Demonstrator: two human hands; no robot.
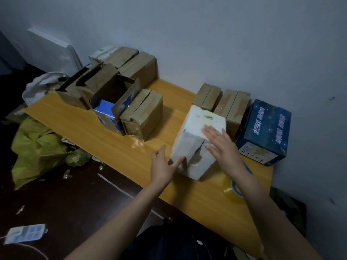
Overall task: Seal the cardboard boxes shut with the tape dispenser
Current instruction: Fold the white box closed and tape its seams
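- My right hand (223, 147) presses flat on the white rectangular cardboard box (189, 147); my left hand (163, 166), fingers spread, touches its 7 o'clock side.
- Letting go to reach the blue-cored clear tape roll (231, 192) at 5 o'clock may let the flaps gape.

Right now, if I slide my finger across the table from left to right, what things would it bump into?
First the open brown box with blue inside → taped brown box → left hand → white box → dark blue box.
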